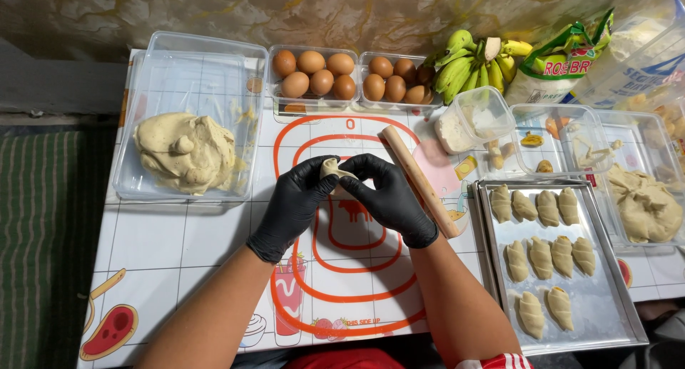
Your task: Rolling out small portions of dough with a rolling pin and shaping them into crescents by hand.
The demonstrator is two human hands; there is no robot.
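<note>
Both my hands wear black gloves and meet over a white baking mat (pixel 214 233) with orange rings. My left hand (pixel 292 205) and my right hand (pixel 389 196) pinch a small folded piece of pale dough (pixel 330 168) between their fingertips, held a little above the mat. A wooden rolling pin (pixel 417 178) lies slanted on the mat just right of my right hand. At left, a large lump of dough (pixel 185 151) rests in a clear plastic tub (pixel 182 69).
A metal tray (pixel 606 312) at right holds several shaped dough pieces. Behind it lie clear containers with filling and more dough (pixel 646 205). Two tubs of brown eggs (pixel 314 73), a bunch of green-yellow bananas (pixel 474 62) and flour bags stand at the back.
</note>
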